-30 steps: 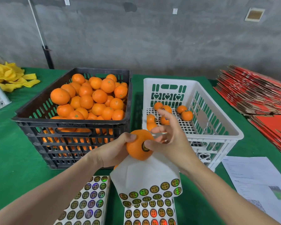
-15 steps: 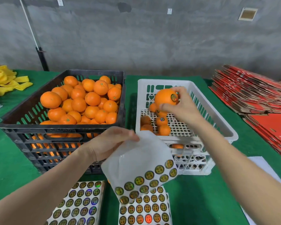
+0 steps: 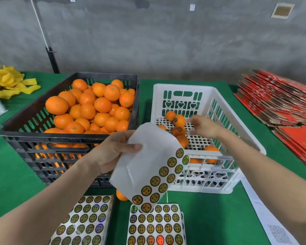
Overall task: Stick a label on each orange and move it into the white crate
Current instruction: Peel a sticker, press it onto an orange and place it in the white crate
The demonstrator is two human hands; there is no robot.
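Now — right hand (image 3: 204,127) inside white crate (image 3: 182,87)

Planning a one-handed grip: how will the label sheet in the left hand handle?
Probably floppy: the label sheet curls and hangs below the left hand gripping its upper edge. Likely light, since one grip carries it. Its bare backing looks smooth, perhaps slippery.

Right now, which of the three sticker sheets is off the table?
The curled, mostly peeled sheet gripped by the left hand; both flat sheets lie below it.
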